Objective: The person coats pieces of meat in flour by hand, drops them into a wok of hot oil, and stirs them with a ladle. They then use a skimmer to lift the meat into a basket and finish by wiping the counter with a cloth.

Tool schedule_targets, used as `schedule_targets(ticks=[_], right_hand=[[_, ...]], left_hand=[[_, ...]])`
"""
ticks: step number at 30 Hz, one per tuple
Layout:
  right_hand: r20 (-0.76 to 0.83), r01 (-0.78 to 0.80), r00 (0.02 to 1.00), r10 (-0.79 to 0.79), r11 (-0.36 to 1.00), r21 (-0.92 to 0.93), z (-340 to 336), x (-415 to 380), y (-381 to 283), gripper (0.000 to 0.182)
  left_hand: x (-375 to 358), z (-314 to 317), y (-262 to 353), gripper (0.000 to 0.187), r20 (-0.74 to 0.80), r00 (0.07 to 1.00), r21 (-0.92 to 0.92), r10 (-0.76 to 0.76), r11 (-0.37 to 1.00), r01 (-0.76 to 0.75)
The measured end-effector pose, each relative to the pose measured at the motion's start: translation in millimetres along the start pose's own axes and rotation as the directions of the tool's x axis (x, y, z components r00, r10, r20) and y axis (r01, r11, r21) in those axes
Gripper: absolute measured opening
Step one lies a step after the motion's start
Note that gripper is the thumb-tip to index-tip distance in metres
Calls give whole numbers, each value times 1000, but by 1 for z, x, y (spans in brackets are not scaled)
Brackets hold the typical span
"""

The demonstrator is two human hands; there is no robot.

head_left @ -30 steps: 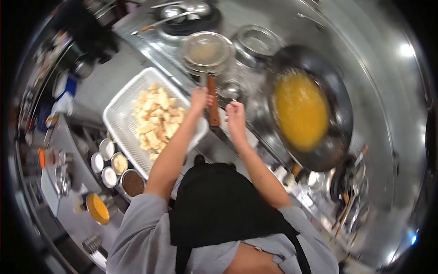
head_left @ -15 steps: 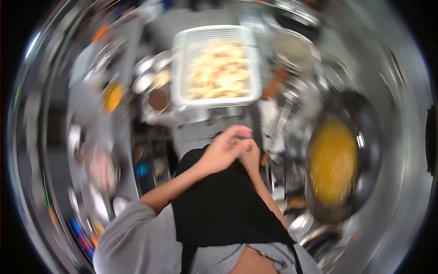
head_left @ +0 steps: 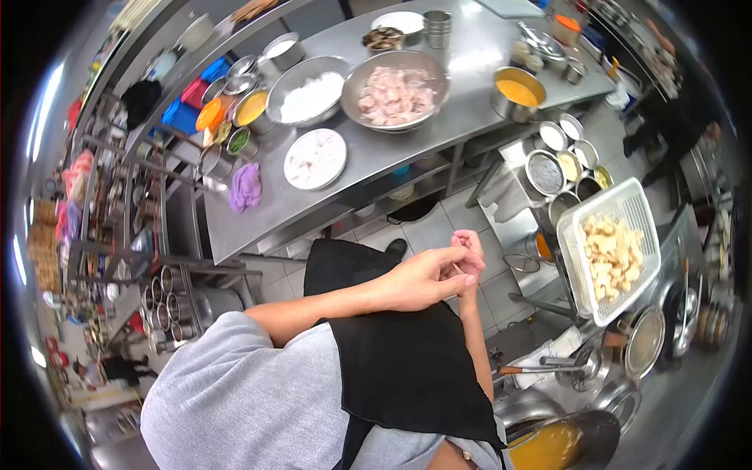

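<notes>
My left hand and my right hand meet in front of my black apron. The left one's bent fingers close around part of the right one. Curled fingers show on my right hand, but its palm is covered, so I cannot make out whether anything is inside. Both hands are in the air, apart from the steel table. On that table are a bowl of pale pink raw meat pieces, a bowl of white stuff and a white plate with pale pieces.
To the right stands a white plastic basket of pale yellow chunks, beside several small metal containers. A wok with yellow liquid lies at lower right, near ladles. A purple cloth lies on the table. Other people stand further off.
My view has swung left towards the steel table. The basket and wok now appear further right in view. My hands stay together, and the picture is sharper.
</notes>
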State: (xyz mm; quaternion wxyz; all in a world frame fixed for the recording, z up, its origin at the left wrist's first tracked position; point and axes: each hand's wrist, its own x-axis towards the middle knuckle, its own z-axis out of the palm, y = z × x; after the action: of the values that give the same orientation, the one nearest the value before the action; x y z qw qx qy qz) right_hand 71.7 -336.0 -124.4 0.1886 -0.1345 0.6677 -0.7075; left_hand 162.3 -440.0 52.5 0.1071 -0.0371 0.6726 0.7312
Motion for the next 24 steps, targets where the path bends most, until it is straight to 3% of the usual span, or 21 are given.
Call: schedule_targets(ticks=[2, 5, 7, 9, 11, 13, 14, 16, 17, 19, 22, 23, 24], right_hand=[[79, 27, 997, -26, 999, -19, 20, 8, 2, 10], [91, 15, 996, -20, 999, 51, 53, 27, 12, 11], [102, -6, 995, 10, 999, -41, 81, 44, 9, 13], [173, -185, 965, 196, 980, -79, 112, 57, 0, 15], [214, -185, 954, 212, 973, -138, 149, 75, 3, 20], [441, 74, 895, 74, 948, -309, 195, 101, 5, 29], [482, 151, 874, 57, 912, -380, 221, 112, 4, 33], [588, 357, 809, -16, 808, -469, 273, 137, 7, 44], [650, 480, 756, -71, 736, -477, 295, 149, 14, 50], [705, 592, 708, -36, 574, -566, 336, 158, 11, 66], [738, 644, 653, 169, 387, -659, 371, 160, 24, 81], [706, 570, 661, 255, 440, -694, 370, 154, 18, 78], [677, 525, 700, 229, 476, -705, 363, 152, 21, 73]], left_hand=[[-8, -20, -12, 31, -49, 998, 29, 31, 999, -30], [-14, -69, -28, 29, -137, 988, -197, -67, 980, 39], [-21, -122, -72, 28, -334, 934, -304, -131, 952, 26], [-36, -194, -129, 28, -564, 739, -512, -368, 858, 36], [-55, -278, -221, 30, -686, 455, -619, -568, 784, 46], [-66, -335, -247, 31, -614, 300, -760, -730, 649, 25], [-68, -351, -258, 31, -604, 297, -769, -740, 639, 29], [-68, -371, -272, 40, -704, 439, -663, -558, 738, -126], [-68, -374, -270, 40, -700, 441, -669, -562, 732, -129], [-73, -369, -257, 51, -745, 562, -608, -359, 712, -352], [-82, -363, -248, 57, -761, 572, -519, -307, 817, -252], [-84, -363, -241, 57, -718, 611, -518, -333, 842, -150], [-87, -361, -238, 58, -672, 645, -508, -364, 860, -44]])
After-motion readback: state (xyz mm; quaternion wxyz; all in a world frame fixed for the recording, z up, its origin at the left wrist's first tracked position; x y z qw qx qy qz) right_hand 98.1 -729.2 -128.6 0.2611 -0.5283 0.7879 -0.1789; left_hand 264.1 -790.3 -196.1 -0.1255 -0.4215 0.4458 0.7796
